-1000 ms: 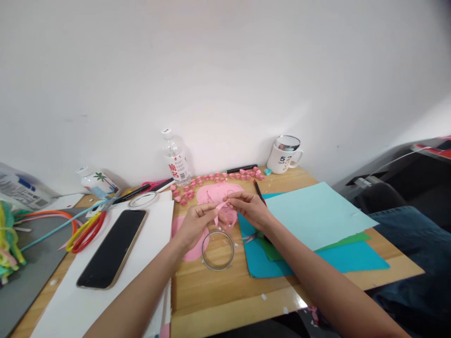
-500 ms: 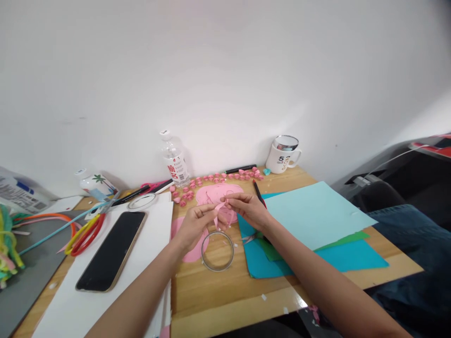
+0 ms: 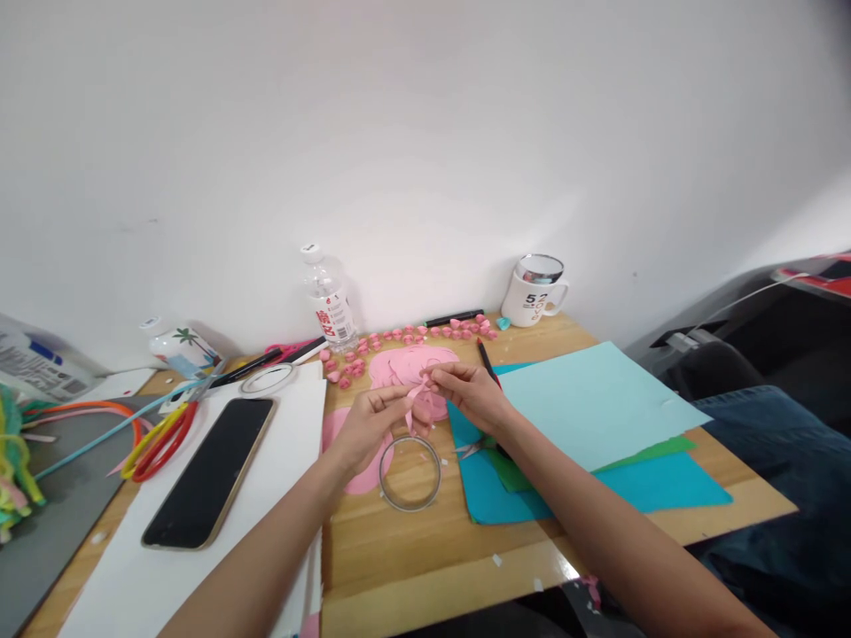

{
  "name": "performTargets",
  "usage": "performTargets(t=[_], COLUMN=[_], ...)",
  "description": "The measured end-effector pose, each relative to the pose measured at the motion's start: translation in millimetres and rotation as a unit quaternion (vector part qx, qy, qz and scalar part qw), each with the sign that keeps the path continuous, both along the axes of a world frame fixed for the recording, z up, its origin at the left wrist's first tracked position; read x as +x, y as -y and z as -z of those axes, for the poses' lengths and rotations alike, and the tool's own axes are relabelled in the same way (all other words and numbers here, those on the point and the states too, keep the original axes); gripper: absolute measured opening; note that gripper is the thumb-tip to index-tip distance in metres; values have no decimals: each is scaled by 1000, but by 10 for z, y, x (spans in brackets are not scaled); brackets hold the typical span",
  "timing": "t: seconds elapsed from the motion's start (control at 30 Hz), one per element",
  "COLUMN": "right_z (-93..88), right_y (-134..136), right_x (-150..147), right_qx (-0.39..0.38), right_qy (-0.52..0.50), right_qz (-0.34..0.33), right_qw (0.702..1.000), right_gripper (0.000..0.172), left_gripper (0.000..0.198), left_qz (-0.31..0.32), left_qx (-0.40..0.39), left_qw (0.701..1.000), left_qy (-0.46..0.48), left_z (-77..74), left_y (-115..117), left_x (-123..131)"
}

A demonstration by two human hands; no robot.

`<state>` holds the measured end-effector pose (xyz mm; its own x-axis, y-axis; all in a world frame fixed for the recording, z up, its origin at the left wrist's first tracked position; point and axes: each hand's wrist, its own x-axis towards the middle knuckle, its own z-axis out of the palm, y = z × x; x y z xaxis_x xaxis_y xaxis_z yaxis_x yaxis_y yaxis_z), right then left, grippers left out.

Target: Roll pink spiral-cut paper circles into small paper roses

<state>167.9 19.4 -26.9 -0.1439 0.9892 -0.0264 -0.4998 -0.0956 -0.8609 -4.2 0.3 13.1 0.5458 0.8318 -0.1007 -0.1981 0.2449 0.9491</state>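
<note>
1. Left hand (image 3: 370,424) and right hand (image 3: 469,392): fingertips of both are pinched on a pink paper strip (image 3: 417,395). I see it held just above the table (image 3: 399,549), between the two hands.
2. The strip looks light, thin and floppy, and I'd judge it creases and tears easily. Best hold is a flat pinch near the ends with light pressure.
3. Just below is a clear tape ring (image 3: 410,472). A pink paper sheet (image 3: 407,361) lies just behind the hands, with small pink folded pieces (image 3: 405,336) near the wall.
4. Further out, light blue paper (image 3: 598,403) lies to the right and a phone (image 3: 209,470) to the left.
5. The fold at the fingertips is too small to read. The strip's lower end blends into the pink sheet behind it.
</note>
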Motion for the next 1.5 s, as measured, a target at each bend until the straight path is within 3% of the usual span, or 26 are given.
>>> performTargets(t=[0.17,0.67,0.9,1.3,1.5], right_z=[18,16,-13,21,19], right_y=[-3,-6,1,-3,-6], right_x=[14,11,10,13,2], right_qx=[11,-18,11,-22,-2], right_qy=[6,9,17,7,1], right_qz=[-26,37,-7,32,2], right_qw=[1000,999,1000,999,1000], right_gripper=[22,19,21,18,16], left_gripper=[20,25,23,23,25], left_qz=[-13,-13,-15,-25,-18], left_qx=[1,4,3,-3,-2], left_qw=[1000,1000,1000,1000,1000], left_qy=[-4,7,-1,11,19], left_z=[-30,-4,-34,1,-31], left_y=[3,-4,3,-5,-4], left_x=[4,-7,-13,-3,2])
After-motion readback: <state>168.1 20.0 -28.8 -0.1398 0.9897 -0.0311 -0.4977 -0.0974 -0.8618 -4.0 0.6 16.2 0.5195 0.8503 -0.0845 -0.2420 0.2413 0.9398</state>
